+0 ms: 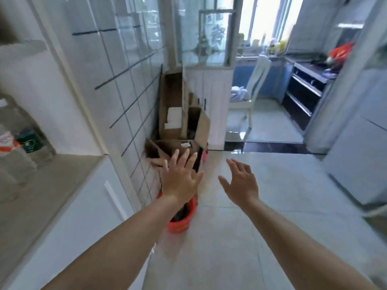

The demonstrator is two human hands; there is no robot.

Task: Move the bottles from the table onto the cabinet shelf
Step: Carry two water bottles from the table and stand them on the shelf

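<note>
Holding nothing, your left hand (181, 178) and right hand (240, 181) are both raised over the floor (261, 216) with fingers spread and straight. Your left hand is above the red bucket (181, 221), which stands on the floor against the tiled wall (125, 80). The bottles (18, 149) stand blurred on the cabinet shelf (62, 176), well left of the bucket. Cardboard boxes (182, 122) stand beyond the bucket, along the same wall.

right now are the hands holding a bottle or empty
Empty. The left hand and right hand both have fingers spread in the air, gripping nothing; blurred bottles stand on the cabinet shelf.
</note>
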